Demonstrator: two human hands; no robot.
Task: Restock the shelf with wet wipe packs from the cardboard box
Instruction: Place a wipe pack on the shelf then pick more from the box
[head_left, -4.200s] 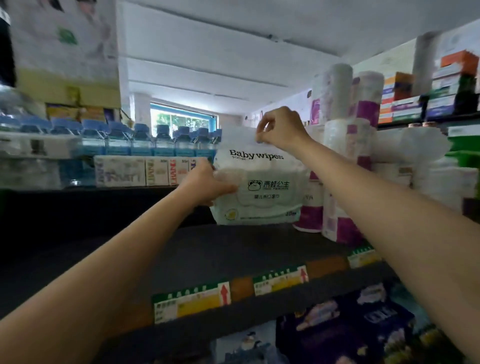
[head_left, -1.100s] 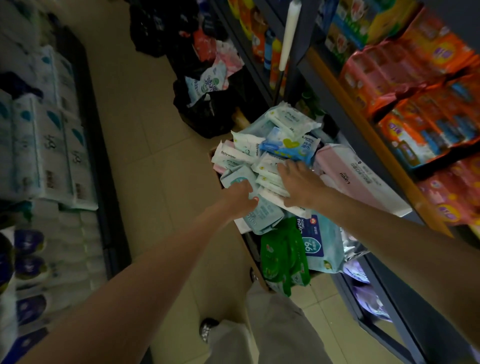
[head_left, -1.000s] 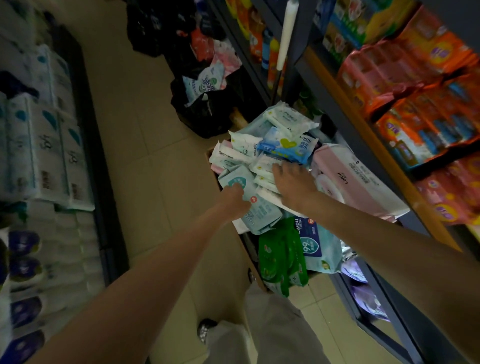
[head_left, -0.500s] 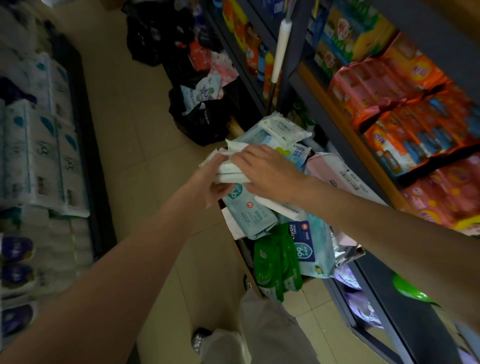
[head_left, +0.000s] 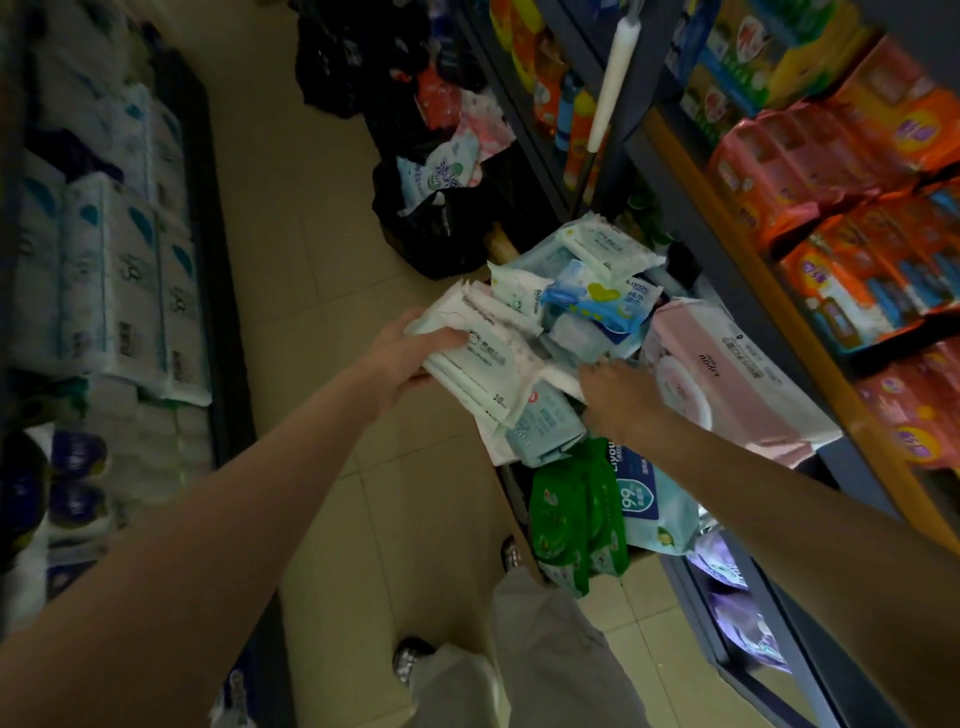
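My left hand (head_left: 410, 353) grips a stack of white wet wipe packs (head_left: 480, 358) from its left end, held just above the heap. The cardboard box (head_left: 503, 246) is almost buried under mixed wipe packs; only a brown flap shows at its far side. My right hand (head_left: 621, 395) is off the stack and lies back-up on the heap to its right, beside a large pink pack (head_left: 727, 374). Its fingertips are hidden among the packs. A blue-and-white pack (head_left: 602, 306) lies on top of the heap behind the stack.
Green packs (head_left: 571, 519) and a blue "99" pack (head_left: 649, 499) hang over the near side. The right shelf (head_left: 737, 291) carries orange and pink bags. Tissue rolls (head_left: 119, 280) line the left shelf. Black bags (head_left: 441, 218) sit beyond the box. My leg (head_left: 545, 649) stands below.
Earlier I held a pack up at the top shelf, then bent to the box. In the last half second my right hand left the top of the stack and dropped right onto the heap.
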